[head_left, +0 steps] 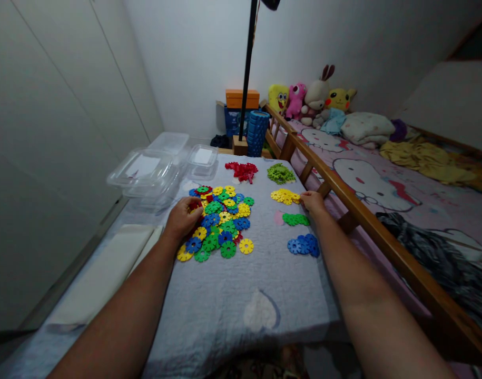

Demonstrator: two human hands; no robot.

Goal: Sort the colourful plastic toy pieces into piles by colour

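A mixed pile of plastic snowflake discs (220,221) in yellow, green, blue and red lies on the cloth-covered table. At its left edge, my left hand (183,217) has its fingers curled in against the discs; what they grip is hidden. My right hand (312,202) is closed at the right end of a row of yellow snowflake discs (284,196), its fingertips on a yellow one. Just below that row lie overlapping green snowflake discs (296,219), and nearer to me blue snowflake discs (304,245).
Farther back sit a heap of red pieces (243,171) and a heap of light green pieces (280,173). Clear plastic containers (146,171) stand at the back left. A wooden bed rail (335,184) runs along the right, and a black pole (246,73) rises behind.
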